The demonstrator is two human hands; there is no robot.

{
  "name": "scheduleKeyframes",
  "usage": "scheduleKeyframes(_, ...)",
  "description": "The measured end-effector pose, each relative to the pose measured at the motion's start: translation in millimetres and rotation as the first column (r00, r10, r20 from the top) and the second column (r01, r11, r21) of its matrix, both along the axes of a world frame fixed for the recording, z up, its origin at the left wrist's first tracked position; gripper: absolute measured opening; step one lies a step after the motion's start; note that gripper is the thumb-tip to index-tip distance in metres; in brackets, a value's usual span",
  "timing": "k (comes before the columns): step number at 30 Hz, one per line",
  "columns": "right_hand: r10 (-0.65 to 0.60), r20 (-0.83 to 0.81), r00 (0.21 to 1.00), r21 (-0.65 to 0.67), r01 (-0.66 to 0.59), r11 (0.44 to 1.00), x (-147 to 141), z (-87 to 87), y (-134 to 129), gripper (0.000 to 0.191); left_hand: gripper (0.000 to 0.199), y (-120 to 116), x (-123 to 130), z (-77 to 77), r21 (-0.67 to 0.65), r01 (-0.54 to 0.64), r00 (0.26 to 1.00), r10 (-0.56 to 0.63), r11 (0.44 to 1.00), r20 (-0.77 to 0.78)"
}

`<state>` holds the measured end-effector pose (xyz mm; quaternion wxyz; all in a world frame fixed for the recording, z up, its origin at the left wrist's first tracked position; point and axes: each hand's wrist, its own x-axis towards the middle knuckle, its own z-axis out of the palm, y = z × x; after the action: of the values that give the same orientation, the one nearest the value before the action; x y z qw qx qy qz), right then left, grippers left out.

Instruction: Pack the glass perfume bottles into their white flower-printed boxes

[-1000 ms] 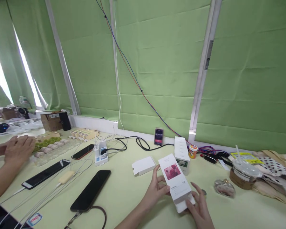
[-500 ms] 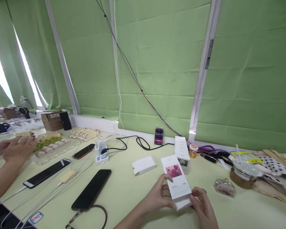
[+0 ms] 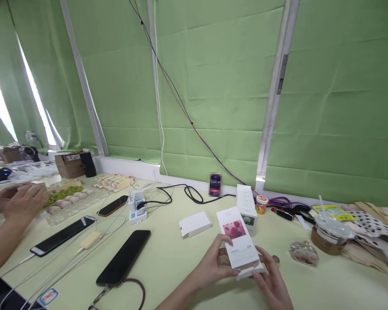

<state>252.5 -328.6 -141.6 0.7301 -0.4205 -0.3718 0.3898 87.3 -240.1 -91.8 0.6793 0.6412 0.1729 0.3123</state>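
A white carton [image 3: 237,237] printed with pink roses slants up from the table in front of me. Around its left side curl the fingers of my left hand [image 3: 215,260], thumb near the lower end. At the lower right corner, my right hand [image 3: 270,275] holds the carton's end between thumb and fingers, where a white flap [image 3: 248,271] sticks out. What lies inside the carton is hidden. Behind it stands a row of similar white cartons [image 3: 246,204]. A small white box [image 3: 195,224] lies on its side to the left.
Left are a black phone [image 3: 124,257], two more phones, cables and a power strip [image 3: 137,211]. A co-worker's hands [image 3: 26,200] are beside an egg tray [image 3: 73,202]. To the right are a glass bottle [image 3: 304,253], a lidded cup [image 3: 330,234] and a small orange tub [image 3: 261,204].
My right hand has shifted slightly left and down at the carton's lower end, its thumb now at the end flap. A small round grey object shows beside my right fingers. My left hand keeps its hold.
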Motion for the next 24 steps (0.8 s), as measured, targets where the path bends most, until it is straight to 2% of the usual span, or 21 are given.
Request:
scheduleKeyframes(8,-0.042,-0.003,0.999,-0.076,0.041,0.996,4,-3.1,2,0.058,0.047,-3,0,0.5,0.186,-0.038,0.999,0.042,0.982,-0.019)
scheduleKeyframes(15,-0.045,0.022,0.999,-0.071,0.046,0.996,5,-6.6,4,0.056,0.048,3,3,-8.7,0.124,-0.048,0.999,0.050,0.991,-0.016)
scheduleKeyframes(24,-0.019,-0.043,0.999,-0.038,0.017,0.999,10,-14.1,7,0.053,0.047,6,2,-13.3,0.177,-0.032,0.998,0.040,0.984,-0.040)
